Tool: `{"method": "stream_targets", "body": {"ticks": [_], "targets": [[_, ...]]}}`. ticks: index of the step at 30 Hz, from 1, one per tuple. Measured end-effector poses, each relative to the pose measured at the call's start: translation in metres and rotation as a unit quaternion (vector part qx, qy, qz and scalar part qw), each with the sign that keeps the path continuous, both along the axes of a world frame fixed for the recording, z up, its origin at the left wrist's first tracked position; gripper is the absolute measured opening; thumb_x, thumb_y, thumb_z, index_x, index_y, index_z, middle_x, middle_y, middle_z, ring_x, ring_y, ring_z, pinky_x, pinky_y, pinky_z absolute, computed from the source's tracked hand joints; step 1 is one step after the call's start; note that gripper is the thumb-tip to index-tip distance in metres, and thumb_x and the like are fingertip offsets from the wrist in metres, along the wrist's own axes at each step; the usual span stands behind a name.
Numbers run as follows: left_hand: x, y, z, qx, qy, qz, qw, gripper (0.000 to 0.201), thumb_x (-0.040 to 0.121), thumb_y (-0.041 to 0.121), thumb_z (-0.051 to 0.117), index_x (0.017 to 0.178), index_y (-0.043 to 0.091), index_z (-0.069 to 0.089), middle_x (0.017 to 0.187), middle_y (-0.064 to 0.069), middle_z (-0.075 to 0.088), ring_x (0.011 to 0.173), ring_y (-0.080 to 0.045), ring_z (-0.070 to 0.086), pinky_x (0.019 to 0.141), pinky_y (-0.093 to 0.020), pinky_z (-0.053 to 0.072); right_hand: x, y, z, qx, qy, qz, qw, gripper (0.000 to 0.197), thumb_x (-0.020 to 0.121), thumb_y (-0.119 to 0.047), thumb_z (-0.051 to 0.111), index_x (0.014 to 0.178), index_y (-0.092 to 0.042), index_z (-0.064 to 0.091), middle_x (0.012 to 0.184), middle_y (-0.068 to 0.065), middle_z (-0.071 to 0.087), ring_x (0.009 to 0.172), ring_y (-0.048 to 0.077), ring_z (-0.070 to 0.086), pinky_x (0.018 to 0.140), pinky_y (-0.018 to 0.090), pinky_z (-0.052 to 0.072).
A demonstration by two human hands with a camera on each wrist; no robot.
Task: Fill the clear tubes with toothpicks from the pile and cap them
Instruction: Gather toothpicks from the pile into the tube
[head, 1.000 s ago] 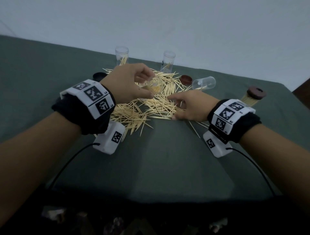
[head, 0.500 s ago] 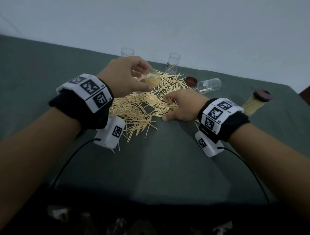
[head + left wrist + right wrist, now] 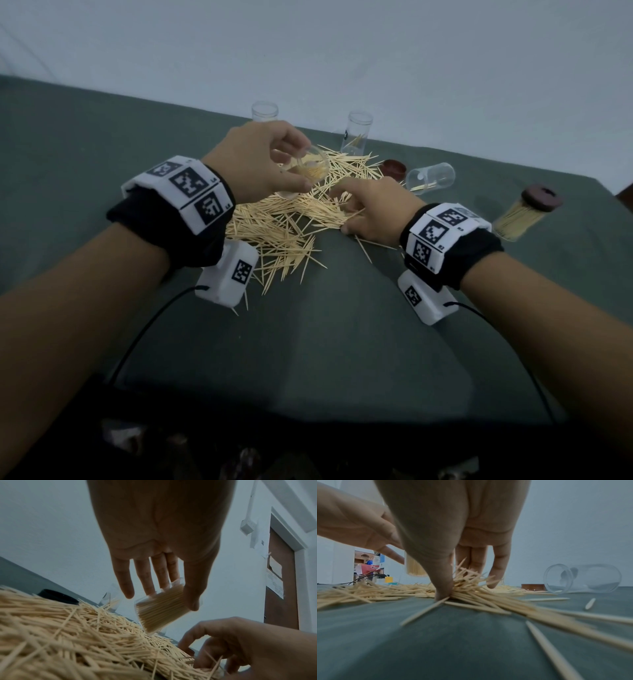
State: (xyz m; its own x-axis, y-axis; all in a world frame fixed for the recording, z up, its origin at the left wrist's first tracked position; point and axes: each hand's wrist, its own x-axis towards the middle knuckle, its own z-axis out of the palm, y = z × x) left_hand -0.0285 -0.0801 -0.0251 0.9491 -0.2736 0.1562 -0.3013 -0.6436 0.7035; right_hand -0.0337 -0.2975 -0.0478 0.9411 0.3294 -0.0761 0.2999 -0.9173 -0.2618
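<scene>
Head view: the tube in hand (image 3: 305, 168) is tilted over the pile (image 3: 281, 226), already packed with toothpicks but not full to my eye. My left hand (image 3: 260, 164) clamps it between thumb and fingers, its mouth toward my right hand (image 3: 373, 212), which pinches a bunch of picks at the pile's near edge, thumb (image 3: 443, 588) pressed to the cloth. One capped tube (image 3: 524, 216) lies finished at the far right. Two upright tubes (image 3: 356, 137) at the back hold only a few picks, a fallen tube (image 3: 431, 178) lies nearly empty beside a brown cap (image 3: 394, 168). Most filling and capping remains, I judge.
</scene>
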Motion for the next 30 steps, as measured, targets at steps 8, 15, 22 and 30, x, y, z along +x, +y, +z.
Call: {"method": "stream_targets", "body": {"ticks": [8,15,22,30], "targets": [[0.0,0.0,0.0,-0.004,0.002,-0.003,1.0,0.052,0.068,0.038,0.085,0.114,0.028,0.063,0.108,0.016,0.067,0.105,-0.003,0.062,0.096,-0.026,0.05,0.001,0.001,0.006,-0.067,-0.017,0.032,0.997,0.037,0.085,-0.03,0.072,0.122,-0.026,0.067,0.111,-0.002,0.07,0.107,0.015,0.061,0.088,0.019,0.04],[0.0,0.002,0.001,0.016,-0.006,-0.003,1.0,0.055,0.069,0.037,0.084,0.118,0.027,0.062,0.111,0.015,0.067,0.107,-0.004,0.062,0.092,-0.017,0.047,0.002,0.0,0.006,-0.097,-0.027,0.045,0.994,0.023,0.09,-0.03,0.066,0.109,-0.019,0.072,0.098,0.001,0.071,0.1,0.021,0.061,0.087,0.026,0.045],[-0.002,0.004,0.001,0.067,-0.023,0.005,0.997,0.056,0.073,0.033,0.083,0.124,0.026,0.061,0.115,0.013,0.064,0.108,-0.003,0.057,0.089,-0.013,0.035,0.002,-0.017,0.015,-0.033,0.003,-0.021,0.999,0.027,0.086,-0.034,0.071,0.11,-0.023,0.073,0.107,-0.004,0.071,0.102,0.015,0.062,0.094,0.031,0.049],[0.0,0.005,-0.002,0.137,-0.041,0.012,0.99,0.056,0.075,0.031,0.081,0.128,0.028,0.061,0.123,0.007,0.064,0.109,-0.005,0.056,0.093,-0.019,0.035,-0.001,-0.026,0.039,-0.02,-0.018,-0.046,0.999,0.036,0.086,-0.042,0.07,0.12,-0.032,0.067,0.113,-0.015,0.067,0.096,-0.001,0.052,0.064,-0.01,0.025]]}}
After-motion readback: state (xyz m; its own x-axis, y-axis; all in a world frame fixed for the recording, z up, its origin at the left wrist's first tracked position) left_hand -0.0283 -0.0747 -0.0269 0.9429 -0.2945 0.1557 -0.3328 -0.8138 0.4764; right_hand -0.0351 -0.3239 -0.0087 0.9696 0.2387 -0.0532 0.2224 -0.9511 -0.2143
